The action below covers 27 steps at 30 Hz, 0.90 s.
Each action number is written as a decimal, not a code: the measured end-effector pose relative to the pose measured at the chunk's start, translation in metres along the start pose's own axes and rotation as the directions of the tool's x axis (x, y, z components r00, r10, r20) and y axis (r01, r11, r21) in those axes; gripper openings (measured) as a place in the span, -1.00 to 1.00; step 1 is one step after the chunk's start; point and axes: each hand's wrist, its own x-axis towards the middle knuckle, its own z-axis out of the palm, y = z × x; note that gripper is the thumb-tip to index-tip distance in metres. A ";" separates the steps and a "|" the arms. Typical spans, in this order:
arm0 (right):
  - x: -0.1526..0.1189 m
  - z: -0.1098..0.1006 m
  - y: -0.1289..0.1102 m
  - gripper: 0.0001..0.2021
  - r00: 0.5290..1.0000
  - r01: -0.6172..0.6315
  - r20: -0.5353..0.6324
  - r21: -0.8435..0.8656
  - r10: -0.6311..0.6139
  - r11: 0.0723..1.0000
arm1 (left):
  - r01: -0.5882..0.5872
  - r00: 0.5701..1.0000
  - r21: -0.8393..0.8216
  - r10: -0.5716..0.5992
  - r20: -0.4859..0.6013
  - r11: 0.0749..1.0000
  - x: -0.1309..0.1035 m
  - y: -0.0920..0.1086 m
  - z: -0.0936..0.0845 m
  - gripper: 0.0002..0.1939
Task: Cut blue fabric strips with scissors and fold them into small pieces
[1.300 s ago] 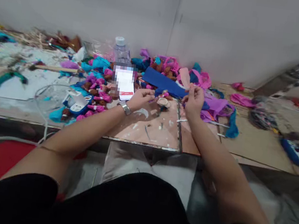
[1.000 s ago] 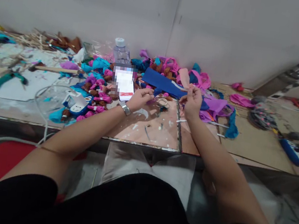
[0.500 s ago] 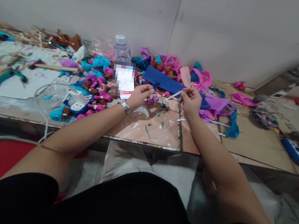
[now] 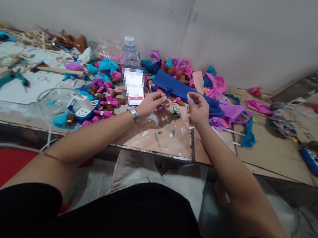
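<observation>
My left hand (image 4: 150, 105), with a metal watch (image 4: 134, 114) on the wrist, is pinched around a small dark blue twist of crepe paper (image 4: 168, 90). To its right, my right hand (image 4: 198, 110) has thumb and forefinger closed on a white strip (image 4: 188, 96), of which only a short end shows. The two hands are apart, above the work table. Below and between them lies a small cream ring (image 4: 174, 110), perhaps a tape roll. A wide folded blue sheet (image 4: 175, 85) lies just behind both hands.
A lit phone (image 4: 134, 86) leans near a clear bottle (image 4: 131, 53). Pink, brown and turquoise twists (image 4: 107, 96) surround a blue-and-white power strip (image 4: 83, 112). Green-handled pliers (image 4: 5, 81) and a hammer (image 4: 60, 70) lie left. Purple paper (image 4: 233, 113) lies right. A white cable (image 4: 39, 103) crosses the table edge.
My right hand has moved slightly left, towards my left hand. The white strip, which stretched out from its fingertips, now shows only as a short bit. My left hand has shifted slightly right.
</observation>
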 end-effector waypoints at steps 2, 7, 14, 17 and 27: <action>-0.002 0.002 0.000 -0.46 1.000 -0.017 0.013 0.031 0.017 0.999 | 0.024 0.999 -0.031 -0.023 0.046 0.999 -0.003 0.003 0.004 -0.43; -0.009 0.004 -0.009 -0.40 0.985 -0.069 0.162 0.057 0.059 0.996 | 0.055 0.992 -0.018 -0.052 0.119 0.998 -0.008 0.003 0.009 -0.43; -0.017 0.011 -0.019 -0.32 0.947 -0.179 0.293 0.139 0.133 0.974 | 0.007 0.989 0.073 -0.018 0.145 0.997 -0.008 0.002 0.008 -0.42; -0.017 0.014 -0.019 -0.28 0.940 -0.227 0.295 0.176 0.168 0.958 | -0.027 0.987 0.122 0.007 0.161 0.992 -0.009 0.003 0.009 -0.43; -0.017 0.017 -0.021 -0.45 0.916 -0.280 0.343 0.181 0.206 0.943 | -0.107 0.967 0.314 0.025 0.254 0.943 -0.010 0.009 0.011 -0.40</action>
